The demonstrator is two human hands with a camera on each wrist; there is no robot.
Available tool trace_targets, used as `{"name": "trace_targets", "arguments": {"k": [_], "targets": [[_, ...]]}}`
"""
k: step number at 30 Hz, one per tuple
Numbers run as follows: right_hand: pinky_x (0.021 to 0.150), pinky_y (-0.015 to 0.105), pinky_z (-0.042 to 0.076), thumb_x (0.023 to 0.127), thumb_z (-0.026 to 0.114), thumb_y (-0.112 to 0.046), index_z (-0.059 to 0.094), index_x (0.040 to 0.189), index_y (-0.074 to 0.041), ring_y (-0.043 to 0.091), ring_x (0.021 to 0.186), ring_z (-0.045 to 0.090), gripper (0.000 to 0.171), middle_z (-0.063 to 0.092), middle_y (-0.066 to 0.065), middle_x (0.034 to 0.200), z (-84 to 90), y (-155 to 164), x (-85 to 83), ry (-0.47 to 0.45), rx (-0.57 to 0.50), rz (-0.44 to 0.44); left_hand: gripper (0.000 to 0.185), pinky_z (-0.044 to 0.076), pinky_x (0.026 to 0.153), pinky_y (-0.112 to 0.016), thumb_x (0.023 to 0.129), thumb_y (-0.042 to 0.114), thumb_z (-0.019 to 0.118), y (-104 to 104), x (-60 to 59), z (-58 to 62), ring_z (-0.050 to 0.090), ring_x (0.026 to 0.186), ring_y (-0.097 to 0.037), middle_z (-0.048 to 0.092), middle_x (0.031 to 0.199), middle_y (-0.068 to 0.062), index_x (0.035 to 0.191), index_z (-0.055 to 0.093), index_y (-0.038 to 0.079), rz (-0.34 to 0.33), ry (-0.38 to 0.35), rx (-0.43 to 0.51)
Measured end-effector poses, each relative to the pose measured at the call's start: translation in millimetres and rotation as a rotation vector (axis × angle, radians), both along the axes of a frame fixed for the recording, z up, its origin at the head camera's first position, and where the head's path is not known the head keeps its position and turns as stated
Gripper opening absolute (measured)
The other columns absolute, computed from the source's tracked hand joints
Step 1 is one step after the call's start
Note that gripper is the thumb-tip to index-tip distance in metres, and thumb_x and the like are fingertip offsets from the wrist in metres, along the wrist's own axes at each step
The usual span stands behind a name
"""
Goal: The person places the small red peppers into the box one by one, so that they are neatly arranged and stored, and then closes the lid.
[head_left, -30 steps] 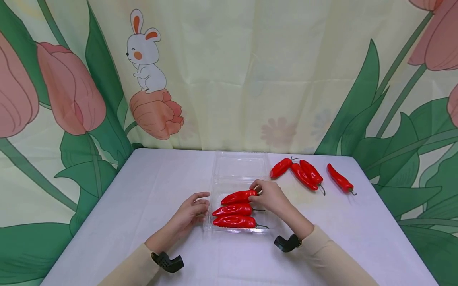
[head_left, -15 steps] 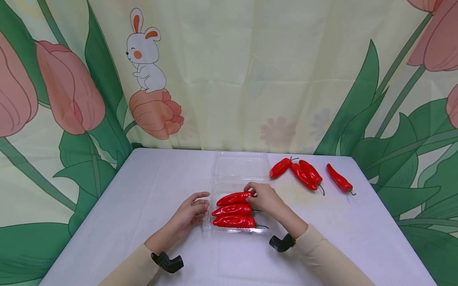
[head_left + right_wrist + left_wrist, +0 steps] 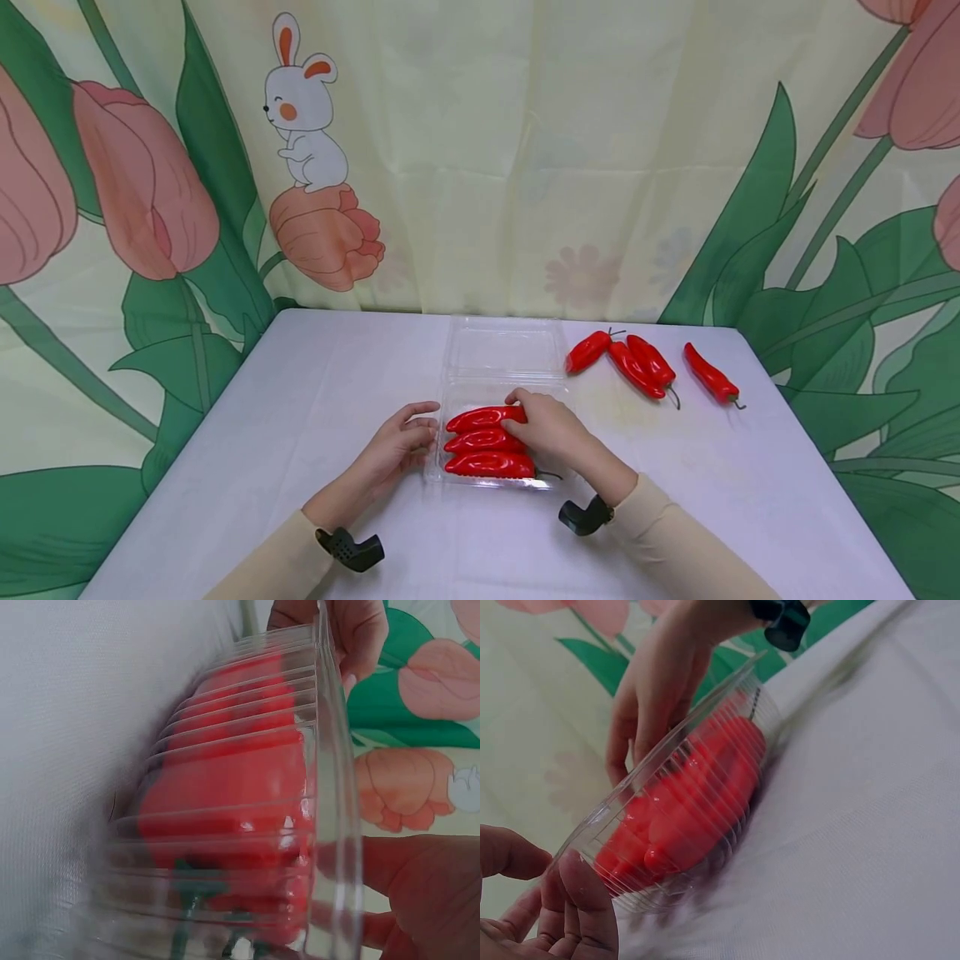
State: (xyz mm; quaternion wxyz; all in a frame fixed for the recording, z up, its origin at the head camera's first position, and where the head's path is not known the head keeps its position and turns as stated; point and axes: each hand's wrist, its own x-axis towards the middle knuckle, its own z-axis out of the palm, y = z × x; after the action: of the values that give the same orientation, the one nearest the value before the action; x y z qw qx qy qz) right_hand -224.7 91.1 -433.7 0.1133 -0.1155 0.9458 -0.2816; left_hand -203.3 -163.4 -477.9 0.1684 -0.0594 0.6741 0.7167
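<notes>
- Three long red peppers (image 3: pixel 490 465) lie side by side in the clear plastic clamshell box (image 3: pixel 491 486) in the head view, tips to the left. The hinged lid (image 3: pixel 504 350) lies open behind them. The right hand (image 3: pixel 551 427) pinches the farthest pepper (image 3: pixel 480 418) near its stem end, thumb on the near side and fingers on the far side, and hides that end. The left hand (image 3: pixel 397 447) is at the left rim, its fingers loosely bent with gaps between them. Four loose peppers (image 3: pixel 636 372) rest on the white tablecloth (image 3: pixel 352 358) to the right of the box, one well apart from the others; this view alone shows them.
- The left wrist view looks through the box's ribbed side. It sets the left hand's thumb and fingers on either side of the rim corner; whether they grip it, I cannot tell. Behind the far rim the right hand points down, its fingertips partly hidden.
- The right wrist view brings out green stems (image 3: pixel 193 904) behind the plastic, where the head view shows just one. The right hand's fingers stand apart here, and their pinch is out of sight.
</notes>
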Motion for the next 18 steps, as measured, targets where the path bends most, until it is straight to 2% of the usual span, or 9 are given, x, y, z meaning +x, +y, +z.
{"name": "trace_targets", "arguments": {"k": [4,11,18], "targets": [[0.062,0.027,0.054,0.081,0.074,-0.029,0.056,0.124,-0.011,0.014,0.073,0.057,0.050,0.064,0.003,0.092,2.5,1,-1.4,-0.012,-0.023,-0.014,0.050,0.052,0.068,-0.027,0.086,0.013,0.064,1,-0.2,1.3,0.058,0.079,-0.019,0.059,0.105,-0.009,0.133,0.046,0.014,0.004,0.001,-0.002],[0.064,0.028,0.056,0.080,0.075,-0.029,0.057,0.124,-0.013,0.016,0.083,0.060,0.050,0.062,0.010,0.115,7.3,4,-3.3,-0.019,-0.033,-0.052,0.050,0.052,0.068,-0.027,0.086,0.012,0.063,1,-0.9,0.9,0.058,0.078,-0.018,0.059,0.104,-0.009,0.133,0.046,0.014,0.001,-0.004,0.005],[0.062,0.028,0.055,0.081,0.073,-0.029,0.061,0.121,-0.012,0.019,0.086,0.061,0.044,0.062,0.012,0.117,13.5,5,-3.7,0.032,-0.040,-0.075,0.051,0.052,0.068,-0.027,0.086,0.012,0.064,2,-0.2,1.3,0.058,0.077,-0.018,0.059,0.104,-0.009,0.133,0.046,0.015,0.001,-0.007,0.006]]}}
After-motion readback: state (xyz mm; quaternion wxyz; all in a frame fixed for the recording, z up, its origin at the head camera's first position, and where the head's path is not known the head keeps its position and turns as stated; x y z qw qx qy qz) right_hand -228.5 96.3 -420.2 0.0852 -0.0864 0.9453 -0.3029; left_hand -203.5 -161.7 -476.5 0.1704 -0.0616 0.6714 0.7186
